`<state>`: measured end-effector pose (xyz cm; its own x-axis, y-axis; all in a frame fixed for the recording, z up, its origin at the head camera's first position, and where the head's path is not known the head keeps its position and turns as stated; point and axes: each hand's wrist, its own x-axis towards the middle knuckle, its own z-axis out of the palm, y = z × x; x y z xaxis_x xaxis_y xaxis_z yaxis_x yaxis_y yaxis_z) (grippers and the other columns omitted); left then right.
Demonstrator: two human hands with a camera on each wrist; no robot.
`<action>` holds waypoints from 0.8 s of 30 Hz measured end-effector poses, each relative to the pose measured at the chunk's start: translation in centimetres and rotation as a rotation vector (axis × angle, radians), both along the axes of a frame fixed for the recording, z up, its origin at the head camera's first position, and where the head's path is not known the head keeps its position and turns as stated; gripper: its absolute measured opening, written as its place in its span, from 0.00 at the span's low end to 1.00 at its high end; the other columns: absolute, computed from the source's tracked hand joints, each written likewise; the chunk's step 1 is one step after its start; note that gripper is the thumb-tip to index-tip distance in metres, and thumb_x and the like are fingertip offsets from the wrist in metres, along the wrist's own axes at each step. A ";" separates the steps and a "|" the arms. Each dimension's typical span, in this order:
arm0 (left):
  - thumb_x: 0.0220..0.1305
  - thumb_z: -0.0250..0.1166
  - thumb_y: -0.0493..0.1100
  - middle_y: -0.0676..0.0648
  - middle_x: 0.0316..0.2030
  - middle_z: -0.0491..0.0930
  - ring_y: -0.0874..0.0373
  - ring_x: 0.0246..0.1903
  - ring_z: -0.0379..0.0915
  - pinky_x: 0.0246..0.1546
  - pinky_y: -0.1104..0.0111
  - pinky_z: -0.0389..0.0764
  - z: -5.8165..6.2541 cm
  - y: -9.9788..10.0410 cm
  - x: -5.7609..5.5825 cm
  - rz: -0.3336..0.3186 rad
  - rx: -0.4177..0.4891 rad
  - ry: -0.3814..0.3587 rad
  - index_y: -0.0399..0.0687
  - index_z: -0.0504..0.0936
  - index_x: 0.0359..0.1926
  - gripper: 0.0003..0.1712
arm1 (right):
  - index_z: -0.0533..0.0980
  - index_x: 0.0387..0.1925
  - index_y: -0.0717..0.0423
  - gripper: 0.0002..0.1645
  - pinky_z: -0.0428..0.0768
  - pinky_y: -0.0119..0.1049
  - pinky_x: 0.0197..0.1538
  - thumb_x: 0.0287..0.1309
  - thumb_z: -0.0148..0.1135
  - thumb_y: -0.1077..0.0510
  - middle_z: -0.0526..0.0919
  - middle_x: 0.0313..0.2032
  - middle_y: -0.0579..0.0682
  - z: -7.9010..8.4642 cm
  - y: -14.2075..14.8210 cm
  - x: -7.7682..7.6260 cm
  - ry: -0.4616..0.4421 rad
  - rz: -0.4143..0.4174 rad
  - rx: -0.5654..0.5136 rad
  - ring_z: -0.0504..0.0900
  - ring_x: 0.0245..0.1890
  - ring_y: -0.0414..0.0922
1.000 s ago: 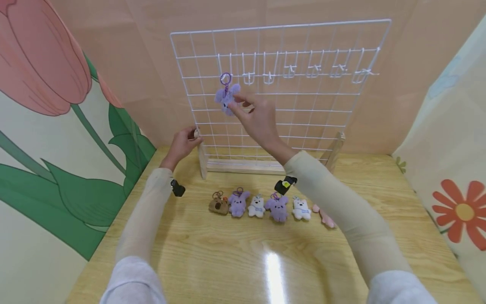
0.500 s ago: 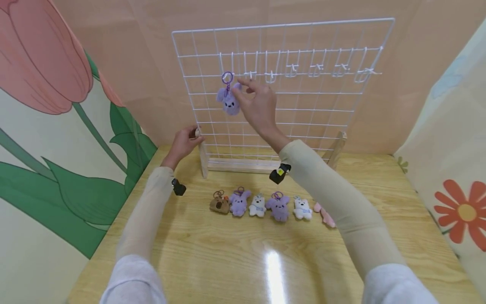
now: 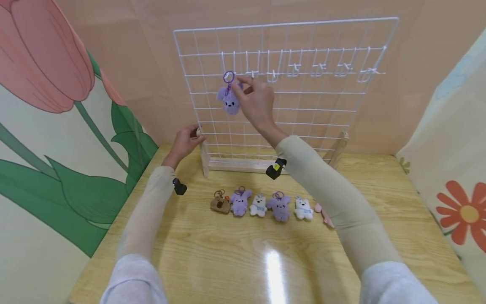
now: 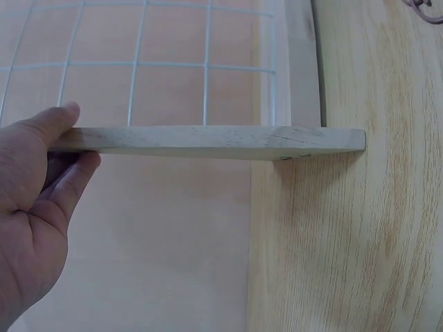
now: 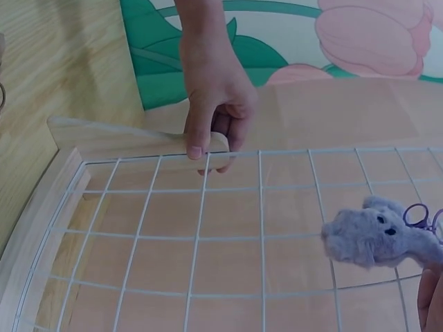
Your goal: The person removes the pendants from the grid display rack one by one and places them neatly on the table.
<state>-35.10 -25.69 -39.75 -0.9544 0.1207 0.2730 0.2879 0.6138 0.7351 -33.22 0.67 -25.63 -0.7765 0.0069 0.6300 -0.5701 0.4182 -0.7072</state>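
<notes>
A purple plush keychain [image 3: 230, 102] hangs upright in front of the white wire grid rack [image 3: 300, 109], its purple ring overlapping the leftmost hook in the head view. My right hand [image 3: 259, 101] pinches it by the ear, thumb and index finger just below the ring. In the right wrist view the same plush keychain [image 5: 367, 234] lies across the grid, and only part of my right hand [image 5: 430, 297] shows at the edge. My left hand [image 3: 186, 141] grips the top of the rack's left wooden upright [image 4: 208, 140], thumb on one face and fingers on the other.
On the wooden table [image 3: 212, 257] lies a row of plush keychains: a brown one [image 3: 220, 204], purple ones [image 3: 239, 203], white ones [image 3: 258, 205] and a pink one [image 3: 325, 217] partly behind the right sleeve. More white hooks [image 3: 319, 67] line the grid to the right.
My right fingers have shifted up from the plush keychain's side to its ear, and its face has turned to the front. The right forearm has swung slightly left; my left hand keeps its grip.
</notes>
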 end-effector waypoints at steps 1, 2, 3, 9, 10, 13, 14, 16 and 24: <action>0.71 0.67 0.40 0.32 0.55 0.80 0.41 0.57 0.78 0.56 0.53 0.82 0.0 0.0 0.0 0.000 -0.002 -0.003 0.32 0.74 0.66 0.27 | 0.86 0.51 0.55 0.17 0.79 0.26 0.29 0.66 0.69 0.50 0.90 0.43 0.54 0.0 -0.1 -0.1 -0.002 -0.005 0.000 0.83 0.30 0.41; 0.71 0.67 0.41 0.32 0.55 0.80 0.41 0.57 0.78 0.56 0.53 0.82 0.0 0.0 0.0 0.001 -0.003 -0.005 0.32 0.73 0.67 0.28 | 0.86 0.51 0.55 0.17 0.79 0.26 0.29 0.67 0.68 0.50 0.90 0.43 0.54 0.0 -0.1 -0.2 -0.004 -0.008 -0.001 0.83 0.30 0.41; 0.71 0.67 0.41 0.33 0.56 0.80 0.41 0.58 0.78 0.56 0.53 0.82 0.0 0.0 0.0 0.002 -0.001 -0.007 0.32 0.73 0.67 0.28 | 0.86 0.50 0.55 0.17 0.80 0.26 0.30 0.67 0.68 0.50 0.90 0.44 0.54 0.0 -0.2 -0.2 -0.005 -0.009 -0.005 0.84 0.30 0.41; 0.71 0.67 0.42 0.33 0.55 0.80 0.42 0.57 0.79 0.56 0.55 0.83 -0.1 0.0 0.0 0.004 0.006 -0.001 0.32 0.74 0.66 0.27 | 0.87 0.48 0.55 0.16 0.82 0.26 0.34 0.66 0.69 0.50 0.90 0.45 0.52 0.2 -0.6 -0.7 -0.013 -0.026 -0.040 0.85 0.31 0.42; 0.71 0.67 0.41 0.32 0.55 0.80 0.41 0.57 0.79 0.56 0.55 0.82 -0.1 0.0 0.0 0.004 0.008 0.000 0.32 0.74 0.66 0.27 | 0.87 0.47 0.55 0.15 0.82 0.26 0.34 0.66 0.69 0.50 0.90 0.45 0.52 0.2 -0.7 -0.8 -0.019 -0.032 -0.046 0.85 0.31 0.42; 0.71 0.67 0.40 0.32 0.55 0.80 0.41 0.57 0.79 0.56 0.54 0.83 0.0 0.1 0.1 0.009 0.016 -0.003 0.32 0.74 0.66 0.27 | 0.88 0.46 0.55 0.15 0.82 0.25 0.34 0.65 0.70 0.49 0.90 0.44 0.51 0.4 -0.9 -0.8 -0.044 -0.041 -0.064 0.86 0.33 0.40; 0.71 0.67 0.39 0.32 0.55 0.80 0.41 0.57 0.79 0.56 0.54 0.83 0.0 0.1 0.1 0.010 0.019 -0.005 0.32 0.74 0.66 0.27 | 0.88 0.46 0.55 0.15 0.82 0.25 0.34 0.65 0.70 0.49 0.91 0.44 0.51 0.4 -1.0 -0.8 -0.052 -0.043 -0.070 0.86 0.33 0.39; 0.71 0.67 0.39 0.32 0.55 0.80 0.41 0.57 0.79 0.56 0.54 0.83 0.0 0.2 0.1 0.011 0.023 -0.008 0.32 0.74 0.66 0.27 | 0.88 0.45 0.55 0.16 0.83 0.25 0.34 0.66 0.70 0.48 0.91 0.43 0.51 0.5 -1.1 -0.9 -0.060 -0.048 -0.081 0.86 0.34 0.38; 0.71 0.67 0.38 0.33 0.54 0.80 0.41 0.56 0.79 0.55 0.53 0.83 0.0 0.3 0.1 0.012 0.031 -0.003 0.33 0.75 0.65 0.26 | 0.89 0.44 0.53 0.15 0.83 0.24 0.34 0.64 0.71 0.47 0.91 0.40 0.50 0.6 -1.5 -1.0 -0.101 -0.086 -0.133 0.88 0.34 0.38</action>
<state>-34.95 -25.42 -39.72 -0.9567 0.1003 0.2731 0.2778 0.5940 0.7550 -34.22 -0.87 -24.99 -0.8289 0.1536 0.5379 -0.4596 0.3614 -0.8113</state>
